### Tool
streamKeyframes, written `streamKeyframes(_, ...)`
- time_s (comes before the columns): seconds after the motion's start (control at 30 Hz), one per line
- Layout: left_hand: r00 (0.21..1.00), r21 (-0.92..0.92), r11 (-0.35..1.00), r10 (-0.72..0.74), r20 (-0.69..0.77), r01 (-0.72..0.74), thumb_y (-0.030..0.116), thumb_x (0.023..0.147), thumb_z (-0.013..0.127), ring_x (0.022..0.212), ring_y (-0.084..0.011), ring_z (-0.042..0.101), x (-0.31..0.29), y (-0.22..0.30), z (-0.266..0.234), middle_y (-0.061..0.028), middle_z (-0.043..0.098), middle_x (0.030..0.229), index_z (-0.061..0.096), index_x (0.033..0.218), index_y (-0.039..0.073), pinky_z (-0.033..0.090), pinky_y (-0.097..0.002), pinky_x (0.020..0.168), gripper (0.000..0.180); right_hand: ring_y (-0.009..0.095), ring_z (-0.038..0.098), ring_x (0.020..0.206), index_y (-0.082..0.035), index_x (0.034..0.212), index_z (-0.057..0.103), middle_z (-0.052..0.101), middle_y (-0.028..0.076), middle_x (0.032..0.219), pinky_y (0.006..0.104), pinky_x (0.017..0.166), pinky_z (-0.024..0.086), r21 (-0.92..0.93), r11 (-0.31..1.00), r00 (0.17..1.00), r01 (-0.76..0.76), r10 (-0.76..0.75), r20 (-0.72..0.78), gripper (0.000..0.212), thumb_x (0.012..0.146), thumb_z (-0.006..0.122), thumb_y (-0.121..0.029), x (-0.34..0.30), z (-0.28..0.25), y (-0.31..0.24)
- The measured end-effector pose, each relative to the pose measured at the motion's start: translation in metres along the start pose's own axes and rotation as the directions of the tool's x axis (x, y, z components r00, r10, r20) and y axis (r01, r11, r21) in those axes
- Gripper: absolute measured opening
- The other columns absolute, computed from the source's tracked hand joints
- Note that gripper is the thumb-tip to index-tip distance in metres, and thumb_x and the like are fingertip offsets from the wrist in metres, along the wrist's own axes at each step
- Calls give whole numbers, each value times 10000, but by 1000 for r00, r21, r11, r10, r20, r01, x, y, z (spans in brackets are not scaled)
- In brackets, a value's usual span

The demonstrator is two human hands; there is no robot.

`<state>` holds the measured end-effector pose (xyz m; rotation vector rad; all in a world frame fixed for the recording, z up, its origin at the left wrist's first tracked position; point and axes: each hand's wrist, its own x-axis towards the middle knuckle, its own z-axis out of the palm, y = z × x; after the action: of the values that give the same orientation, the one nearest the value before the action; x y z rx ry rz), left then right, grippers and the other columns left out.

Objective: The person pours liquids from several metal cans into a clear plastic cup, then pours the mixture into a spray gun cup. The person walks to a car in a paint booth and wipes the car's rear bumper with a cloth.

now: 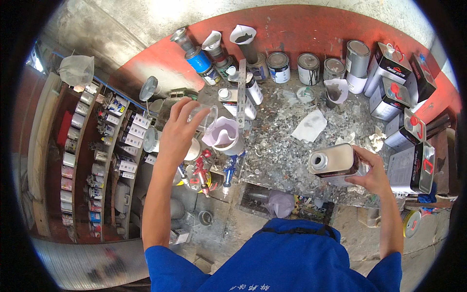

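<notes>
One big, messy table (277, 155) lies before us. Our right hand (372, 171) grips a boxy metal can (335, 163) near its front edge. Further left, a blue spray gun (228, 174) has a paper cone (220, 138) in its white cup (235, 147). Our left hand (181, 124) holds a small clear cup (206, 120), tipped beside the cone.

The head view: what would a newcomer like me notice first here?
Probably the hands: the left hand holds a clear cup close to a paper strainer, while the right hand grips a rectangular can with an open mouth, over the bench's right side. The spattered workbench fills the middle, with round cans along its back before a red panel. A bright blue spray gun stands out below the strainer.
</notes>
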<state>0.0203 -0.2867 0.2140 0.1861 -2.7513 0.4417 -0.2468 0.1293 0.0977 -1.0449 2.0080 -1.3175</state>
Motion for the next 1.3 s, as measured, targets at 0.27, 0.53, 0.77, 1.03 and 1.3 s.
streamKeyframes(0.27, 999, 4, 1000, -30, 12, 30, -143, 679, 568, 1295, -339, 493, -3, -3, 6, -77, 552, 1292, 630, 1268, 161, 554, -426, 941, 665, 218, 601, 1217, -6, 1392, 482, 621, 112, 1293, 359, 1093, 441, 282, 957, 982, -74, 118, -144, 846, 631, 851, 19, -1, 52, 71)
streamKeyframes(0.53, 1000, 17, 999, -29, -9, 30, -156, 671, 564, 1272, -331, 508, -9, -6, 10, -79, 562, 1261, 635, 1253, 159, 566, -411, 885, 666, 212, 563, 1202, -53, 1362, 388, 551, 91, 1254, 362, 1079, 430, 399, 917, 945, 10, 122, -303, 820, 671, 821, 27, 1, 125, 131)
streamKeyframes(0.77, 945, -50, 947, -312, 94, 318, -52, 729, 660, 1261, -359, 511, -25, 0, 21, -138, 564, 1273, 593, 1299, 109, 477, -453, 1014, 596, 243, 597, 1165, -48, 1352, 436, 580, 111, 1232, 366, 1040, 448, 182, 983, 930, -13, 79, -359, 785, 688, 855, -26, -22, 136, 139)
streamKeyframes(1.03, 506, -674, 115, -754, 419, 730, 137, 891, 705, 1231, -264, 570, -117, -44, 67, -198, 509, 1407, 417, 1501, 20, 503, -385, 1008, 686, 301, 552, 1287, -49, 1452, 434, 513, 182, 1405, 408, 1049, 484, 93, 981, 939, -168, 188, -288, 781, 777, 824, -99, -66, 104, 126)
streamKeyframes(1.3, 624, -887, -429, -649, 435, 173, 51, 794, 728, 1372, -328, 460, -104, 128, 70, -141, 449, 1495, 327, 1543, -17, 365, -438, 1193, 853, 232, 707, 937, -90, 1260, 647, 673, 89, 1183, 369, 818, 561, -51, 883, 754, -466, 366, -546, 458, 839, 786, -204, -87, 31, 211)
